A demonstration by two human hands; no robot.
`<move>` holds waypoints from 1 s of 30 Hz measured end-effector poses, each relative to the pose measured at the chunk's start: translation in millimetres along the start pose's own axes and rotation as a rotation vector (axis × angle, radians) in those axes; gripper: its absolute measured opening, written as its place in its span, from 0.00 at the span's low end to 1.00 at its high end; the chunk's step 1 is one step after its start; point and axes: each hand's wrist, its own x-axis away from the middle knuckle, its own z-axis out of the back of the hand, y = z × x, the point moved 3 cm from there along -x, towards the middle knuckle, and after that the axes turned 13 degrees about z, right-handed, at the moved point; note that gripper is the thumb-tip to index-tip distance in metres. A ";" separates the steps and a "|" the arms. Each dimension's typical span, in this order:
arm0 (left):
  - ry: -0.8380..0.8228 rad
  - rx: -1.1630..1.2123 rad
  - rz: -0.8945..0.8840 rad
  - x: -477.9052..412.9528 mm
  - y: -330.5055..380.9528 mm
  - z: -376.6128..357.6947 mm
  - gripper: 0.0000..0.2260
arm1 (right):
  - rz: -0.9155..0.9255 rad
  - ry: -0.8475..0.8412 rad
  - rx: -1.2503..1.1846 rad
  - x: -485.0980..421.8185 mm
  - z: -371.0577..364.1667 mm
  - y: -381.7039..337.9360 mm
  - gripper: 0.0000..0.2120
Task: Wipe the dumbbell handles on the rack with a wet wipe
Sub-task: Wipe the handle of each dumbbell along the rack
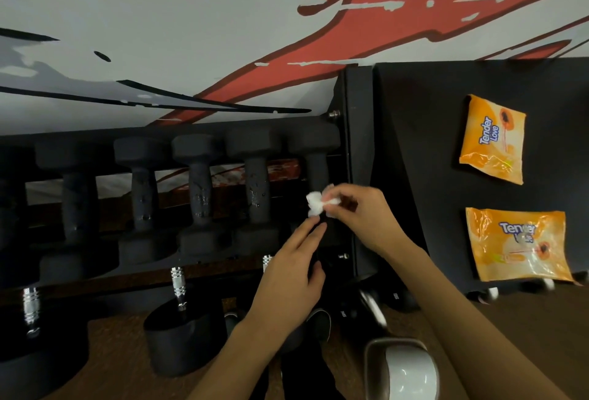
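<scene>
Two hands at the rightmost dumbbell (314, 157) on the rack (357, 144).
My right hand (360, 208) pinches the wet wipe (315, 203) against its handle, mostly hidden; my left hand (293, 275), fingers spread, covers its near head.

The right hand (360, 208) pinches a white wet wipe (315, 203) against the rightmost dumbbell's handle (317, 170); the left hand (293, 275) hovers open below.

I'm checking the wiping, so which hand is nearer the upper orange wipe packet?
Right. The right hand, pinching the white wipe, is left of and below the upper packet. The left hand sits lower and farther left, by the rack.
</scene>
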 end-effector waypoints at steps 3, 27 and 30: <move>0.007 0.002 -0.006 -0.2 -0.3 -0.2 0.27 | 0.008 -0.043 0.030 5.4 5.0 0.1 0.06; -0.018 0.029 0.010 -0.7 -2.2 0.3 0.27 | -0.267 0.495 -0.235 -39.3 -12.2 5.0 0.08; -0.018 0.023 0.009 -1.3 -1.7 0.9 0.27 | -0.210 0.418 -0.114 -20.5 -6.7 -0.7 0.04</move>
